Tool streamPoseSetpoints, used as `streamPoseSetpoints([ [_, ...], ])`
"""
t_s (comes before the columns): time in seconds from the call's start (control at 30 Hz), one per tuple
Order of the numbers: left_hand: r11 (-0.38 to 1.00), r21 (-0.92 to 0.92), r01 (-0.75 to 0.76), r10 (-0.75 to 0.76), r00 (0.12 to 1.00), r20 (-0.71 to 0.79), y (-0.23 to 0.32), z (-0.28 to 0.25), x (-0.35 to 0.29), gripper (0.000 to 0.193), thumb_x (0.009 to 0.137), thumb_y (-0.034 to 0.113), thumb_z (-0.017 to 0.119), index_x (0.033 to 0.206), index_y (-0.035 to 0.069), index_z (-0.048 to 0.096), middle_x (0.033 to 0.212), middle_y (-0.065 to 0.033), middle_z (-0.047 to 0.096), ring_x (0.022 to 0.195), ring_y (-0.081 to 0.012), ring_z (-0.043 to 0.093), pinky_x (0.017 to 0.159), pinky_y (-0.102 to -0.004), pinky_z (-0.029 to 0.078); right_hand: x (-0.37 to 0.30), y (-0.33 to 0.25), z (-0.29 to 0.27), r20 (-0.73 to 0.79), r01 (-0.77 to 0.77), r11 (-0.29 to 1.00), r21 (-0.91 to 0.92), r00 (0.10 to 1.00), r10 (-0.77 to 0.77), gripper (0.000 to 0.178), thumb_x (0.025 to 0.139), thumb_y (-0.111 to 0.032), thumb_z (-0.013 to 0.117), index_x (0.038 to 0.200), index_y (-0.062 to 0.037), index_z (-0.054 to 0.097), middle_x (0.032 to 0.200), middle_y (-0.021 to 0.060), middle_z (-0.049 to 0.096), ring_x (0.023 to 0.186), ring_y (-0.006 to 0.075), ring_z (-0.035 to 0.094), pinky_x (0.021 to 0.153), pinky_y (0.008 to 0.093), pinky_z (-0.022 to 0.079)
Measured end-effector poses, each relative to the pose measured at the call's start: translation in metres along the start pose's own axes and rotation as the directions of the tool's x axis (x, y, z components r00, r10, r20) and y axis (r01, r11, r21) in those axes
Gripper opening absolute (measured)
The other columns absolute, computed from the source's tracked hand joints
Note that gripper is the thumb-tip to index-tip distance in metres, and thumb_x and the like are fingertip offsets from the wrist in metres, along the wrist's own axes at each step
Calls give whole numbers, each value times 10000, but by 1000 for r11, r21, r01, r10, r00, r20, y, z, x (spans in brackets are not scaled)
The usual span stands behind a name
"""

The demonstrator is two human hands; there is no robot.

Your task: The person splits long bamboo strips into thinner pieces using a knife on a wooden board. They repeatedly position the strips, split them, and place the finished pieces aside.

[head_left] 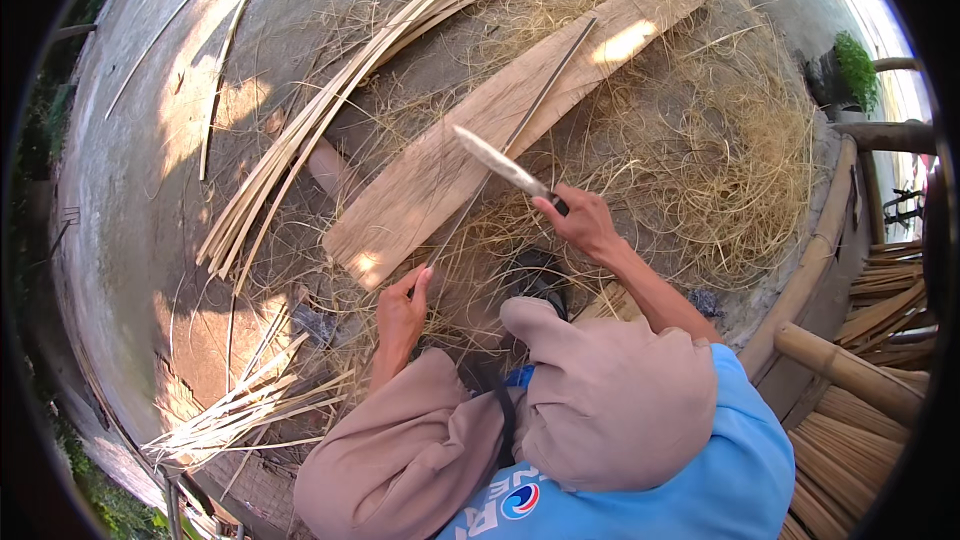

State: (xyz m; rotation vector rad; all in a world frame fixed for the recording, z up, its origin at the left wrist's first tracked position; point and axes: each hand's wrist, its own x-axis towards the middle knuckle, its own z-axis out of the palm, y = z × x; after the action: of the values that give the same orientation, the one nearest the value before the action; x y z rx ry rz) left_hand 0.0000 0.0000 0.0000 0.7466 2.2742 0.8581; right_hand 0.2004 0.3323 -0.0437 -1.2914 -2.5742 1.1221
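My right hand (583, 223) is closed round the dark handle of a knife (500, 161). Its pale blade points up and left, crossing over a long thin dark strip (553, 78). That strip lies slantwise above a wooden board (440, 175), and its near end runs down to the fingertips of my left hand (402, 312). Thumb and forefinger of the left hand are pinched together there, just off the board's near end. Where the blade crosses the strip, I cannot tell whether the two touch.
Curly shavings (725, 175) cover the ground right of the board. A bundle of long pale strips (345, 90) lies to its left, and shorter strips (255, 405) are heaped at lower left. Bamboo poles (815, 240) and stacked strips (850, 460) stand along the right, near a potted plant (853, 70).
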Motion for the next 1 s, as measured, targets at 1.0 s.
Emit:
streamPoseSetpoints([
  [1.0,991,88,106,-115,987,108,-15,-16,-30,486,1107,391,442,849,12,604,668,-174,536,631,-362,536,630,-448,425,-25,-27,10,130,477,843,-249,879,-459,612,986,-614,586,773,-41,600,672,160,648,558,321,637,527,467,513],
])
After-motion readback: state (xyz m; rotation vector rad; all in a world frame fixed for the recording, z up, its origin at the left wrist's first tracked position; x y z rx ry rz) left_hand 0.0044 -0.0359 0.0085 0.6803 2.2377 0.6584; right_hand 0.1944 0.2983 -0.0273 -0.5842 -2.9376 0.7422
